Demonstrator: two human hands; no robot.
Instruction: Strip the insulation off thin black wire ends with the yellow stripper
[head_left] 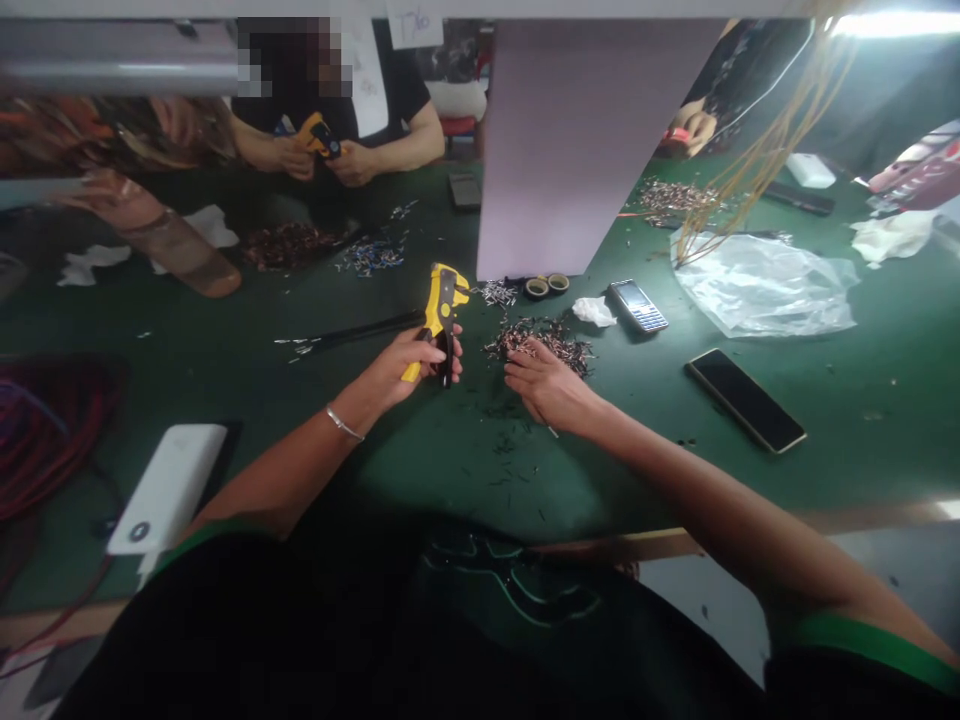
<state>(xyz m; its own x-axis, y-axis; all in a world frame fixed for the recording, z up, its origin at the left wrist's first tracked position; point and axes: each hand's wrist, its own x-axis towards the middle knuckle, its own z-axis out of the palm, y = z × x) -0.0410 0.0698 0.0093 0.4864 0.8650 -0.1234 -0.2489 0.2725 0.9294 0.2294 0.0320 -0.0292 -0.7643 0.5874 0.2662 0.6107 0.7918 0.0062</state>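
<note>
My left hand is wrapped around the handles of a yellow and black wire stripper, its head pointing up and away from me. To its right, my right hand is at the near edge of a heap of short cut wires, dark with copper-coloured ends. Its fingers are curled and bunched, their tips among the pieces; whatever they pinch is too small to make out. A small pale tip shows just below that hand. Behind the heap lies a little pile of pale metallic bits.
Two tape rolls lie by an upright panel. Right are a keypad phone, a smartphone and a plastic bag. A power bank lies left. Across the table a person holds another yellow tool.
</note>
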